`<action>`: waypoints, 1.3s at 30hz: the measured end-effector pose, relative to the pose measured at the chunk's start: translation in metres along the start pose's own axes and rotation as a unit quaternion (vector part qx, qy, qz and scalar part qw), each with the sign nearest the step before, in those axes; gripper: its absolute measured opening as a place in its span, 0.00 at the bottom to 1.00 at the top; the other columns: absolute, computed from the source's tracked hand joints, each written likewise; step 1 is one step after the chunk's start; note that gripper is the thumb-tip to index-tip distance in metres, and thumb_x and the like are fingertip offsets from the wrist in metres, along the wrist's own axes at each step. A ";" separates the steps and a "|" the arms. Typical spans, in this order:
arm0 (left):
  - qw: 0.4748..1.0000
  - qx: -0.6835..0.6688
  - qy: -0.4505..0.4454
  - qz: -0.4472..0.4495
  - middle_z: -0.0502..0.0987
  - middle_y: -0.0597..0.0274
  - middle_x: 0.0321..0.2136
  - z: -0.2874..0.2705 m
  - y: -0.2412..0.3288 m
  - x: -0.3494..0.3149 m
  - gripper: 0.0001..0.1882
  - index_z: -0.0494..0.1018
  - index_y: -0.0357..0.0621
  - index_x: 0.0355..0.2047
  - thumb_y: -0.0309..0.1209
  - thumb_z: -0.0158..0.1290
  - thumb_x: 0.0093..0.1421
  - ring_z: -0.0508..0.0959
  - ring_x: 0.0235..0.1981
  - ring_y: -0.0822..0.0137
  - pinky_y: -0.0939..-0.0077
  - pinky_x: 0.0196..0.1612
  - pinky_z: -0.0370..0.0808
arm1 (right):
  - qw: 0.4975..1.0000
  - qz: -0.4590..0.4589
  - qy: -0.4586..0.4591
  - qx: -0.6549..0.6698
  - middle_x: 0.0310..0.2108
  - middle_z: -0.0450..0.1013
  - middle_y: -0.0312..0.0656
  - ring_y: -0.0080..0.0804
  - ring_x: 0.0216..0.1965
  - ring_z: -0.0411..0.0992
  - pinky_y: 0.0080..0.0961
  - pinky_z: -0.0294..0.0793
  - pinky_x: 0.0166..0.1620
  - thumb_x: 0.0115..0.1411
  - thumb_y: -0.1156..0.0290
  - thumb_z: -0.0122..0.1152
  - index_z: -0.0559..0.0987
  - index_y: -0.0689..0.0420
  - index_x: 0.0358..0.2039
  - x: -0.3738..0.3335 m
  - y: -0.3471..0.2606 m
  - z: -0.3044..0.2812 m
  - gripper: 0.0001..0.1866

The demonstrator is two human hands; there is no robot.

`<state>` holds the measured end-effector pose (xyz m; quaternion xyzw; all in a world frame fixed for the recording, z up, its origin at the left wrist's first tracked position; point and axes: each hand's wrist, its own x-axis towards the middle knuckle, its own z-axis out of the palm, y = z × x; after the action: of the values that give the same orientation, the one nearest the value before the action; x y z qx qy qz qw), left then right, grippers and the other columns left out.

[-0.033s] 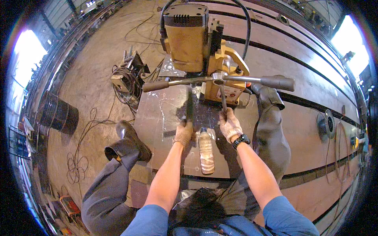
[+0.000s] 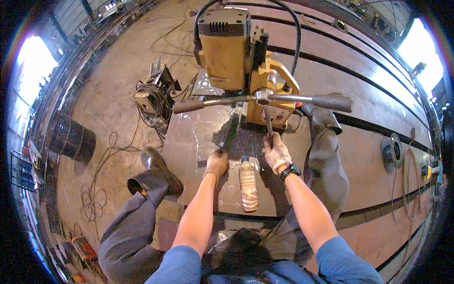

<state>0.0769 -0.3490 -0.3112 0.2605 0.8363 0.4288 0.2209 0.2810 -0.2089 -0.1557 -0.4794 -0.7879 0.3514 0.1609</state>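
Note:
A yellow magnetic drill press (image 2: 224,57) stands on a dark steel plate (image 2: 182,137) in front of me. Its hub carries a feed handle (image 2: 309,99) with dark-gripped spokes. My gloved right hand (image 2: 277,152) is closed around the spoke that points toward me. To the left, my gloved left hand (image 2: 217,164) is closed on a dark, narrow strip-like tool (image 2: 231,131), slanting up toward the drill; its exact kind is unclear. Between my hands is a clear plastic bottle (image 2: 248,185) with a dark cap and cloudy brownish contents, resting on the plate.
My booted legs (image 2: 161,170) flank the plate. Left on the floor lie a coiled cable bundle (image 2: 156,102), loose cords and a dark drum (image 2: 71,137). Rightward stretches a slotted metal bed (image 2: 369,142) with a round flanged part (image 2: 395,146). A black cable arches over the drill.
My left hand has shifted slightly left and toward me, and the dark tool in it has tilted to the right. My right hand stays on the spoke.

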 end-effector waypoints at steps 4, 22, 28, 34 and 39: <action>0.985 -0.057 0.162 0.021 0.81 0.43 0.33 -0.012 -0.056 0.017 0.20 0.76 0.37 0.46 0.43 0.52 0.70 0.82 0.33 0.43 0.50 0.40 0.79 | 0.999 -0.037 -0.001 0.006 0.53 0.78 0.61 0.65 0.56 0.74 0.49 0.74 0.58 0.74 0.59 0.53 0.73 0.59 0.56 -0.001 -0.007 0.021 0.19; 0.944 0.305 0.061 -0.106 0.82 0.37 0.42 -0.074 0.007 -0.089 0.23 0.77 0.39 0.46 0.49 0.49 0.70 0.83 0.45 0.35 0.41 0.47 0.79 | 0.998 -0.050 0.022 0.008 0.44 0.80 0.62 0.68 0.48 0.76 0.58 0.76 0.48 0.74 0.53 0.53 0.74 0.55 0.52 -0.002 0.009 0.002 0.19; 0.940 0.074 0.333 -0.006 0.82 0.37 0.44 -0.126 0.062 -0.074 0.24 0.76 0.32 0.46 0.47 0.51 0.72 0.83 0.45 0.39 0.49 0.49 0.78 | 0.983 -0.062 0.069 -0.157 0.42 0.82 0.57 0.62 0.44 0.80 0.53 0.79 0.49 0.70 0.44 0.56 0.81 0.55 0.48 -0.012 0.007 -0.078 0.26; 0.912 -0.187 0.212 0.297 0.83 0.45 0.41 -0.189 0.283 -0.035 0.19 0.76 0.37 0.51 0.42 0.52 0.74 0.84 0.40 0.50 0.60 0.43 0.79 | 0.947 -0.150 0.059 -0.278 0.39 0.83 0.53 0.56 0.41 0.82 0.52 0.81 0.45 0.67 0.47 0.59 0.83 0.47 0.51 -0.026 -0.040 -0.190 0.21; 0.876 0.017 0.324 0.357 0.81 0.38 0.28 -0.215 0.339 0.007 0.22 0.80 0.38 0.35 0.47 0.53 0.72 0.82 0.32 0.36 0.51 0.36 0.77 | 0.930 -0.090 0.073 -0.348 0.34 0.82 0.52 0.56 0.38 0.82 0.53 0.80 0.42 0.69 0.50 0.57 0.83 0.47 0.52 -0.044 -0.076 -0.184 0.20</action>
<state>0.0271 -0.3057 0.0848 0.3920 0.7184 0.5246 -0.2346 0.3615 -0.1957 0.0308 -0.4567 -0.8867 0.0033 0.0723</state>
